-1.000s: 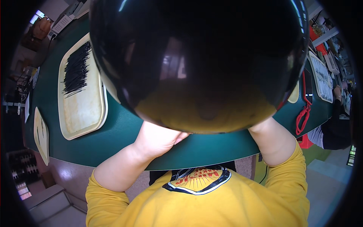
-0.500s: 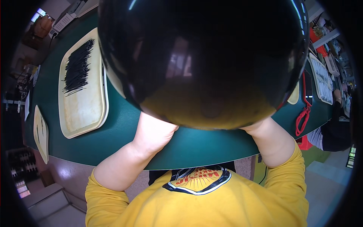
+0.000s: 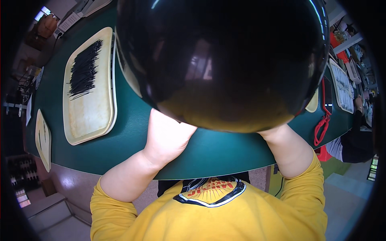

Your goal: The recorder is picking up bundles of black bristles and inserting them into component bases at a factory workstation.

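A large, glossy black dome (image 3: 225, 76) fills the upper middle of the view and covers the work under it. My left hand (image 3: 171, 130) reaches below its lower left edge. Only the wrist and back of that hand show, brightly lit, and its fingers are hidden. From the lower right, my right hand (image 3: 276, 131) goes beneath the dome as well, with little more than the wrist in sight. Whatever either hand holds or touches cannot be made out. Between the wrists the green tabletop (image 3: 225, 154) shows.
Left of the dome, stacked cream trays (image 3: 88, 124) carry a pile of thin black strands (image 3: 84, 70). A smaller tray (image 3: 43, 140) sits at the far left edge. To the right are a red-edged phone-like device (image 3: 327, 94), its red strap (image 3: 321, 130), another tray (image 3: 341, 86) and a co-worker's sleeve (image 3: 354, 138).
The dome's left and lower edges sit slightly further right and higher in view. More of the back of my left hand shows, a little further right. My right arm has hardly moved.
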`<state>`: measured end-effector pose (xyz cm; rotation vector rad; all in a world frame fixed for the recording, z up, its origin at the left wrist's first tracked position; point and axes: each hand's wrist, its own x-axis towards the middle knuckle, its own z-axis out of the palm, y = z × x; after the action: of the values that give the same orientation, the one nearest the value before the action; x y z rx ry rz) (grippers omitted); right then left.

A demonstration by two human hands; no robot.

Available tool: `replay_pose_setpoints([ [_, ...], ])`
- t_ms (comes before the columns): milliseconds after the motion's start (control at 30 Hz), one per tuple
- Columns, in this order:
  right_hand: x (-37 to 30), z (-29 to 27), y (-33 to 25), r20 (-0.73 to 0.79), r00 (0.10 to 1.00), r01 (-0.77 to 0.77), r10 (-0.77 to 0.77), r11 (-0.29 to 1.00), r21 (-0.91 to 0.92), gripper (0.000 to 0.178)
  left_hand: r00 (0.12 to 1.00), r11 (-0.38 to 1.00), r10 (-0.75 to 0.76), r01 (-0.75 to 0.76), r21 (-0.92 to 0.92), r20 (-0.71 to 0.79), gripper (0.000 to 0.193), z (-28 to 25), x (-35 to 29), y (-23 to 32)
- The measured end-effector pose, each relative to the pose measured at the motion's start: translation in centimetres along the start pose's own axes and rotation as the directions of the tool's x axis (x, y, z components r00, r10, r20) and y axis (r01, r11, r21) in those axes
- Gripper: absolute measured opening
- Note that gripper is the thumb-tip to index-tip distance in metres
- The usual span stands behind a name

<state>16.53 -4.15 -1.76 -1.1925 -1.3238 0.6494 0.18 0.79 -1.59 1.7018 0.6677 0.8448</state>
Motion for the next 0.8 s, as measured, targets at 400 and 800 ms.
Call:
replay_pose_setpoints([
  [400,0.1,0.1,0.2,0.007,0.992,-0.127,0.128,0.973,0.194,0.016,0.996,0.995,-0.084,0.083,-0.057,-0.010,0.005,0.1,0.0,0.0],
  [800,0.2,-0.3,0.6,0.000,0.990,0.144,-0.144,0.988,-0.052,0.020,0.973,0.950,-0.229,0.225,-0.219,0.006,0.005,0.2,-0.3,0.2],
])
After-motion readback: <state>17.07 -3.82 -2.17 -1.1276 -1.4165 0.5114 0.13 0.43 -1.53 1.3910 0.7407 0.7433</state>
